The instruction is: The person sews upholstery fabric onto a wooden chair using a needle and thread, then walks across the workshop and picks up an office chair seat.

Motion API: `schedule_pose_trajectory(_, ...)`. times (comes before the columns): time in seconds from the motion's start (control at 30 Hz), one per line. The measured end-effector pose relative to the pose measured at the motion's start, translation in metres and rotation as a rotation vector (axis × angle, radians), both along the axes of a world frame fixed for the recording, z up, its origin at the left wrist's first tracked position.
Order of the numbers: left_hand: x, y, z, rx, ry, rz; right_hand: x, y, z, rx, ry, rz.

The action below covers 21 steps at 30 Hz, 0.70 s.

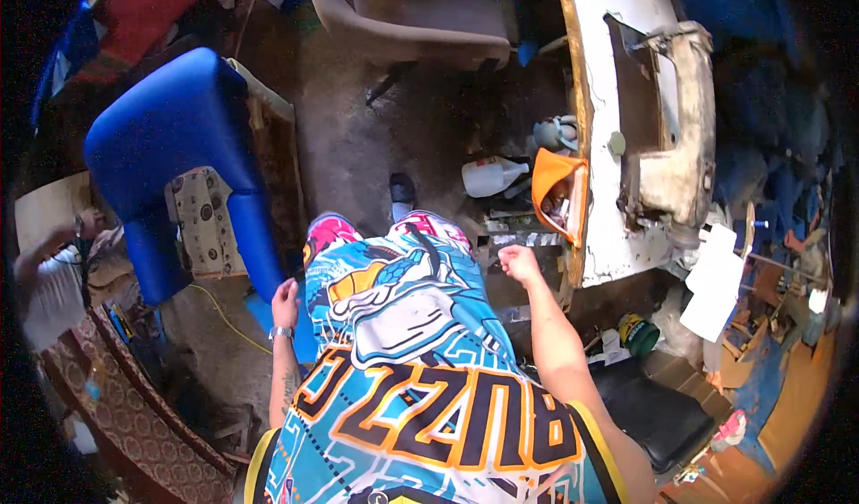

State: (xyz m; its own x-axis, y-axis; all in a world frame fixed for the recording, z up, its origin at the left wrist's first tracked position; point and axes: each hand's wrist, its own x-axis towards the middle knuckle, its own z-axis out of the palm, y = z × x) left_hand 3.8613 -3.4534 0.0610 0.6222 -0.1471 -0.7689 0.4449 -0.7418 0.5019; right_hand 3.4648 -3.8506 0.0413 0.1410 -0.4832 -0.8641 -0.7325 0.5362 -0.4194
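Note:
My left hand (284, 305) hangs beside my left thigh, a watch (282, 332) on its wrist. Its fingers look loosely extended, and nothing shows in them. Nearest to it is a blue upholstered chair piece (170, 119), with a patterned panel (202, 220) visible in its gap. Over by the front edge of the white sewing table, my right hand (519, 264) is held with curled fingers and no visible object in it. An old, worn sewing machine (684, 137) stands on the white table (601, 222). An orange cloth pouch (559, 195) hangs from the table's near side.
Ahead is a grey-brown upholstered chair (420, 21). A whitish plastic jug (492, 177) rests on the floor by the table. Another person (55, 294) is at far left, near brown patterned upholstery (134, 415). A black padded seat (653, 415) lies at lower right. A yellow cord (224, 316) crosses the floor.

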Motion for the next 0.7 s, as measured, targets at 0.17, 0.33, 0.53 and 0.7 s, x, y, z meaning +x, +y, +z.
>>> schedule_pose_trajectory(0.17,0.086,-0.107,0.030,-0.188,0.141,0.177,0.077,-0.047,0.015,0.009,0.039,-0.115)
schedule_pose_trajectory(0.33,0.222,-0.224,0.046,-0.272,0.038,0.080,0.111,-0.028,0.003,-0.083,0.105,-0.338)
schedule_pose_trajectory(0.53,0.368,-0.363,0.069,-0.432,-0.107,-0.129,0.165,0.029,0.030,-0.157,0.210,-0.151)
schedule_pose_trajectory(0.7,0.395,-0.492,0.039,-0.391,-0.266,-0.148,0.218,0.009,0.038,-0.337,0.196,0.052)
